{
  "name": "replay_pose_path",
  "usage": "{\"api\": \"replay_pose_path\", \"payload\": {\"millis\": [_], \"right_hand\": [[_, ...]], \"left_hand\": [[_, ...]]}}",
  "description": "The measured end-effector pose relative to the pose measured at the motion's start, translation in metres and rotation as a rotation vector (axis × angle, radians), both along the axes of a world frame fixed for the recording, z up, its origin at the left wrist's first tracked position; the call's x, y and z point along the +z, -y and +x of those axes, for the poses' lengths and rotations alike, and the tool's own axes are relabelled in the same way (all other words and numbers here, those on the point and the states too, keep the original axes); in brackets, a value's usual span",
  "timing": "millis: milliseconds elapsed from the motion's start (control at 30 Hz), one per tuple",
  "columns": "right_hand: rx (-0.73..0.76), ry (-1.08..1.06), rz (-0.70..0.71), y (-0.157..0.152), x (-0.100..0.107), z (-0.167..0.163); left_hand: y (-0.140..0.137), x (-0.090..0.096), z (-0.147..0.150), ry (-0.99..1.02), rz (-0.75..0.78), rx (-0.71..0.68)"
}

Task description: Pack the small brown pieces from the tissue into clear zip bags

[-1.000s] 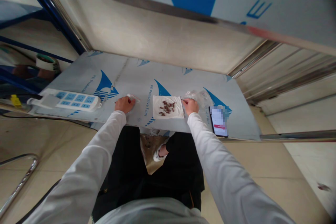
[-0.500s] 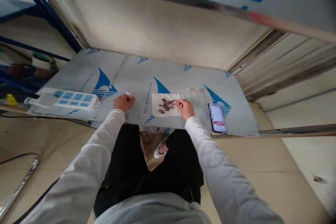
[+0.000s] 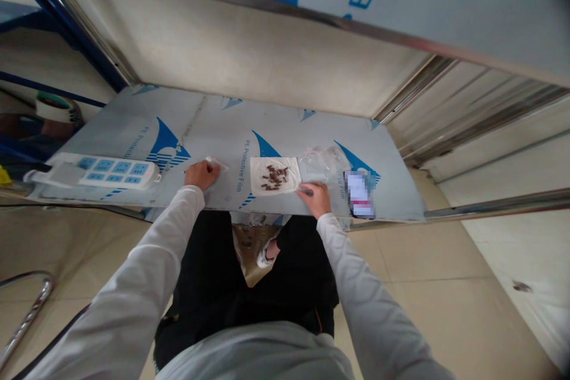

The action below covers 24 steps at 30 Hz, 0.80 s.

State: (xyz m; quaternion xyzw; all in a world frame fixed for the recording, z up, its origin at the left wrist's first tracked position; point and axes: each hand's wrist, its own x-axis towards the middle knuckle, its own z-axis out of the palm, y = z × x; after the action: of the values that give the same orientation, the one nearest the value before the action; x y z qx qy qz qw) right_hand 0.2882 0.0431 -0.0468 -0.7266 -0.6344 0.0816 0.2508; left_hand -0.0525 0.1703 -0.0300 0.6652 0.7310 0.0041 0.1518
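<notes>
right hand (image 3: 316, 198) leaves the brown bits (image 3: 276, 176) for the white sheet (image 3: 257, 169)'s corner. left hand (image 3: 202, 175) curls left of it; can't tell what either holds. best pinch gently.

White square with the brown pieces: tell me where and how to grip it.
Probably best: hold the white square by its left and right edges, from both sides; it lies flat, and the brown pieces cluster near its middle, leaving those margins bare. The right hand is by its near right corner.
</notes>
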Motion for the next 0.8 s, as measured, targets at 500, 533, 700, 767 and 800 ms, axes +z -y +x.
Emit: {"api": "replay_pose_path", "payload": {"millis": [500, 533, 700, 767, 800], "right_hand": [[-0.204, 0.017, 0.054, -0.008, -0.003, -0.016], [-0.196, 0.019, 0.048, -0.008, -0.003, -0.018], [-0.120, 0.039, 0.029, -0.006, -0.006, -0.023], [-0.112, 0.047, 0.032, -0.002, -0.005, -0.019], [-0.120, 0.049, 0.038, 0.000, -0.003, -0.016]], "left_hand": [[0.003, 0.002, 0.001, 0.002, 0.009, -0.002], [0.003, 0.001, 0.001, 0.004, 0.011, -0.002], [0.002, 0.001, 0.000, 0.019, 0.022, -0.005], [0.002, 0.000, 0.000, 0.027, 0.026, 0.001], [0.001, 0.000, -0.001, 0.032, 0.027, 0.005]]}}
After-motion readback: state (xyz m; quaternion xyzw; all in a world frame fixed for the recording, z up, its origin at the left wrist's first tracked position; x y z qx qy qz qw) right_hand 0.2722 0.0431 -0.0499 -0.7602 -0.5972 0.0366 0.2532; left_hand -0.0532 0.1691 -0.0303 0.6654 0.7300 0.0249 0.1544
